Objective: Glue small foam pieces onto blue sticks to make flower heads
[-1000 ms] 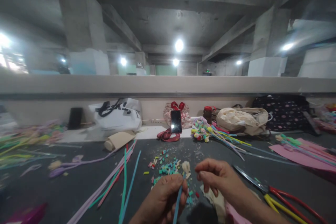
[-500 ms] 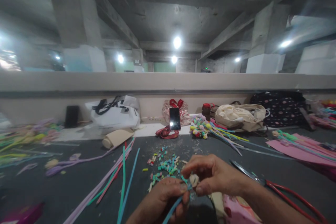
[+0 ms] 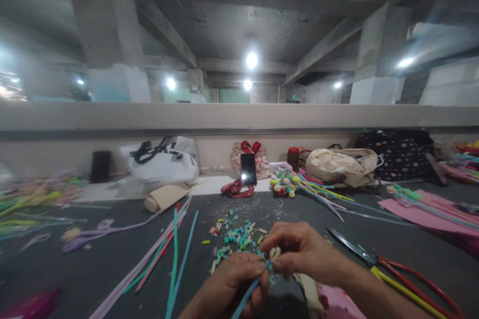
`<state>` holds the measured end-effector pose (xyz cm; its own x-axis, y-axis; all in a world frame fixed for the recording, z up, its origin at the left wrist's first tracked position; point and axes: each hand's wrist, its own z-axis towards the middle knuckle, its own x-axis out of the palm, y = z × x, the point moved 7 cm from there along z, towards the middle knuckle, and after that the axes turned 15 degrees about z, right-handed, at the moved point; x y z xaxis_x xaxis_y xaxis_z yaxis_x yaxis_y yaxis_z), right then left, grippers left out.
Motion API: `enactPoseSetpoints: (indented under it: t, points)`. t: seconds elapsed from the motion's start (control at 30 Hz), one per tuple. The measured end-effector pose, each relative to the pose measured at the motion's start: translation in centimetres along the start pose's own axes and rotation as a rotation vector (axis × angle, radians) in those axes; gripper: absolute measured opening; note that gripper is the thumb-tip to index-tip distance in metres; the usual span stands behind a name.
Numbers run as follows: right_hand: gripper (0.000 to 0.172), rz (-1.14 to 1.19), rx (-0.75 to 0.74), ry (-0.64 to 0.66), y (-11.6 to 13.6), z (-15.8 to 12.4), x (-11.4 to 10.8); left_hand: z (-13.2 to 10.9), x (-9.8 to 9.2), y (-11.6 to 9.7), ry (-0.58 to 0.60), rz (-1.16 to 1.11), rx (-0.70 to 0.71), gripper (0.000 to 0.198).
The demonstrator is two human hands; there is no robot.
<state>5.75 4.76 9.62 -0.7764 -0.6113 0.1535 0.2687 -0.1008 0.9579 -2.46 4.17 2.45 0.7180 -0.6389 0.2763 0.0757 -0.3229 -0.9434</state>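
Fingers of my left hand (image 3: 239, 274) are closed around a blue pipe cleaner (image 3: 247, 298), whose tail slants down toward the bottom edge. My right hand (image 3: 299, 254) pinches at its upper end, by a small cream looped piece (image 3: 275, 253). Both hands nearly meet there, and the fingertips partly hide the join. Just beyond them, many short cut bits (image 3: 241, 237) in green, yellow, pink and cream lie scattered on the dark table. Right of my right forearm rest large scissors (image 3: 368, 255), one handle red and the other yellow, with blades slightly apart.
Long loose pipe cleaners (image 3: 149, 259) lie at left near a beige roll (image 3: 164, 197). A phone (image 3: 248, 169) leans upright at the back, beside a bunch of colourful stems (image 3: 286, 179). A white bag (image 3: 160, 159), cream bag (image 3: 342, 167) and pink sheet (image 3: 430, 212) surround the area.
My right fingers have shifted slightly around the cream piece, which is now more covered. A yellow scissor handle, barely seen before, shows beside my right forearm. The left hand keeps its hold.
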Motion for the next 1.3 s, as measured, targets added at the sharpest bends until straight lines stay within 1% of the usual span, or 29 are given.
enactPoseSetpoints:
  t: [0.13,0.17,0.3,0.33,0.37,0.5,0.6,0.73,0.83,1.0,1.3]
  points:
    - [0.020,-0.002,-0.011,-0.011,0.0,0.0,-0.2,0.0,0.1,0.1,0.014,0.009,-0.012,0.019]
    - [0.024,-0.004,-0.007,-0.004,0.0,0.0,-0.2,0.0,0.1,0.1,0.009,0.010,-0.014,0.020]
    - [0.048,-0.032,0.042,0.044,0.0,-0.3,-0.3,0.0,-0.2,0.2,-0.031,0.001,-0.034,0.020]
    - [0.050,-0.050,0.050,0.047,0.0,-0.4,-0.4,0.0,-0.3,0.2,-0.030,0.002,-0.028,0.020]
    - [0.049,-0.076,0.051,0.043,0.2,-0.5,-0.5,0.0,-0.3,0.1,-0.024,0.006,-0.017,0.021]
    - [0.031,-0.165,0.008,0.008,0.8,-0.5,-0.7,-0.1,-0.1,-0.1,0.011,0.066,0.025,0.025]
    - [0.024,-0.131,-0.015,-0.010,0.6,-0.5,-1.0,-0.2,0.1,-0.2,0.029,0.118,0.035,0.028]
    - [0.028,-0.121,-0.052,-0.028,0.2,-0.6,-1.5,-0.3,0.5,-0.4,0.046,0.154,0.063,0.028]
    - [0.030,-0.123,-0.038,-0.022,-0.4,-0.6,-1.7,-0.4,0.6,-0.6,0.051,0.175,0.085,0.029]
    - [0.031,-0.153,-0.048,0.006,-0.9,-0.5,-1.7,-0.3,0.4,-0.7,0.033,0.212,0.073,0.031]
    - [0.030,-0.136,-0.043,-0.012,-1.3,-0.4,-1.8,-0.2,0.4,-0.6,0.026,0.182,0.070,0.030]
